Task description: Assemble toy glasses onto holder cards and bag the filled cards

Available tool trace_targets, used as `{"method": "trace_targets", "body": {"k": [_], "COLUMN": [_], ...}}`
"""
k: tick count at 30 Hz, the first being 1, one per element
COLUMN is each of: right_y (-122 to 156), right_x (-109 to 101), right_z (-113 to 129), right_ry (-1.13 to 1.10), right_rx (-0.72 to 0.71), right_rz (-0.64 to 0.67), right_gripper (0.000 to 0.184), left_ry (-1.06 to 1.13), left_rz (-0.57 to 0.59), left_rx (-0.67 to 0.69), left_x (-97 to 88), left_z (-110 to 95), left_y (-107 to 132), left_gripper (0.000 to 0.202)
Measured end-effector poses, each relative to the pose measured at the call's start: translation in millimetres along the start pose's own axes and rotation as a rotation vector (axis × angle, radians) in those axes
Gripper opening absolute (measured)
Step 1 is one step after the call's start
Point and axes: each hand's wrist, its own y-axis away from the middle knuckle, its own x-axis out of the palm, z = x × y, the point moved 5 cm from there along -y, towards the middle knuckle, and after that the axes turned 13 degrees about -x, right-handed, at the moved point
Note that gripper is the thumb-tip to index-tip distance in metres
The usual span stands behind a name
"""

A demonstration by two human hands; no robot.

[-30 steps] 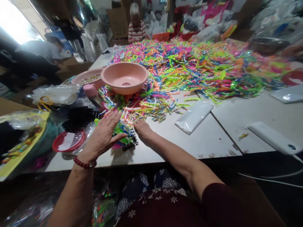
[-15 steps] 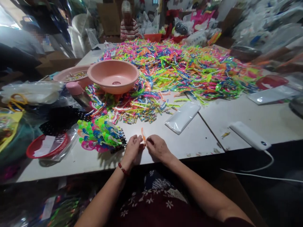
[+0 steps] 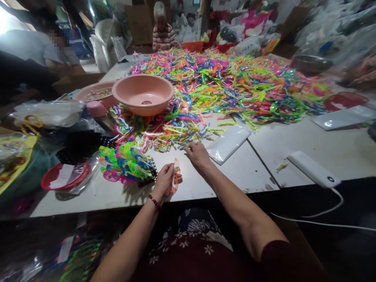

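Note:
My left hand (image 3: 164, 180) is closed around a small orange plastic piece (image 3: 176, 176) near the table's front edge. My right hand (image 3: 198, 152) reaches forward with its fingertips on small loose parts (image 3: 182, 143) at the near edge of a huge heap of neon plastic pieces (image 3: 229, 82). Just left of my left hand lies a bundle of green, blue and pink pieces (image 3: 126, 162) on a black mesh tray (image 3: 148, 172).
A pink basin (image 3: 143, 94) sits on the heap, a second one (image 3: 94, 94) behind it. Clear bags (image 3: 229, 143), a white power bank (image 3: 314, 169) with cable, a red basket (image 3: 63, 176) and scissors (image 3: 29, 123) lie around. People sit at the far end and left.
My right hand has left the orange piece and reached forward to the small parts. My left hand keeps the piece, now alone; a second ago it lay flat on the bundle.

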Motion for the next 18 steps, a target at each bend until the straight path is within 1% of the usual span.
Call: {"method": "trace_targets", "body": {"k": [2,4,6,8,10,12,14,16,18], "right_y": [7,18,32,49,66,80,90,96,98], "right_x": [2,2,-2,-7,-11,-17,-25,-32,-36], "right_z": [1,6,9,11,18,28,37,44,49], "right_ry": [0.056,0.022,-0.144,-0.424,-0.730,-0.955,-1.067,-1.114,-1.133], "right_rx": [0.066,0.075,0.100,0.176,0.237,0.251,0.246,0.236,0.218], "right_rz": [-0.026,-0.056,-0.112,-0.142,-0.101,-0.034,0.000,0.015,0.033], "right_gripper": [0.022,0.024,0.024,0.022,0.026,0.030,0.032,0.032,0.032], "left_ry": [0.017,0.037,0.035,-0.007,-0.081,-0.171,-0.263,-0.338,-0.390], "left_rz": [0.065,0.123,0.161,0.179,0.203,0.225,0.254,0.278,0.294], "left_rx": [-0.014,-0.040,-0.077,-0.113,-0.128,-0.106,-0.072,-0.055,-0.065], "left_x": [3.4,6.0,6.9,6.5,6.7,8.0,11.1,14.5,17.0], "left_z": [0,2,4,6,5,2,-1,-4,-4], "left_y": [3,6,11,16,22,28,34,40,45], "left_gripper": [0.052,0.050,0.050,0.049,0.047,0.047,0.047,0.046,0.045]}}
